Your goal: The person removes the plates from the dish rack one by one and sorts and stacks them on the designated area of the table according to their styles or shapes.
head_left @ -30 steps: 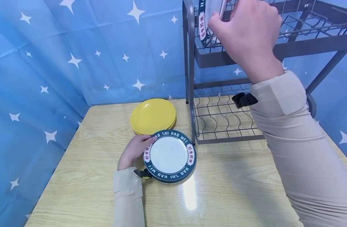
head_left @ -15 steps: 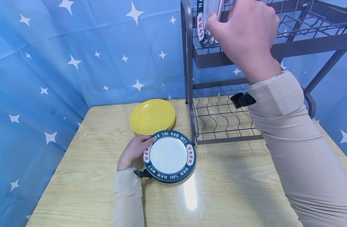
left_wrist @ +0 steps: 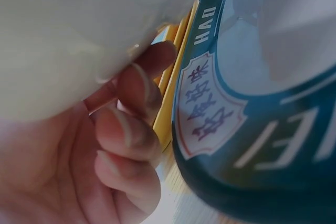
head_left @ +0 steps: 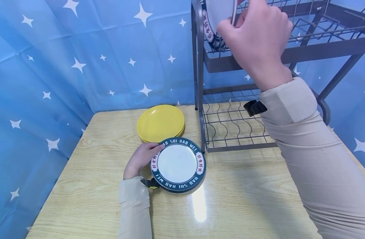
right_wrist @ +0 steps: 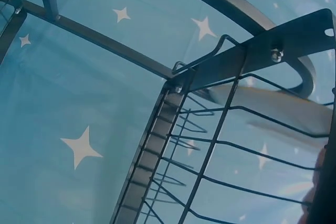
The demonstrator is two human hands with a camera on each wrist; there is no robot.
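In the head view my left hand pinches the left rim of a round white plate with a dark green lettered border. Its thumb lies on top of the rim. A second green-rimmed plate lies beneath; in the left wrist view my curled fingers reach under the upper one. At the upper right, my right hand grips the edge of another such plate, standing steeply in the upper tier of the dark metal dish rack. The top of that plate is out of frame.
Stacked yellow plates lie behind the green-rimmed ones on the wooden table. The rack's lower wire tier stands at the right, close beside both stacks. A blue curtain with white stars hangs behind and at the left.
My right hand has turned the plate in the upper tier slightly, its rim shifting left and more of its white face showing. The left hand has not visibly moved.
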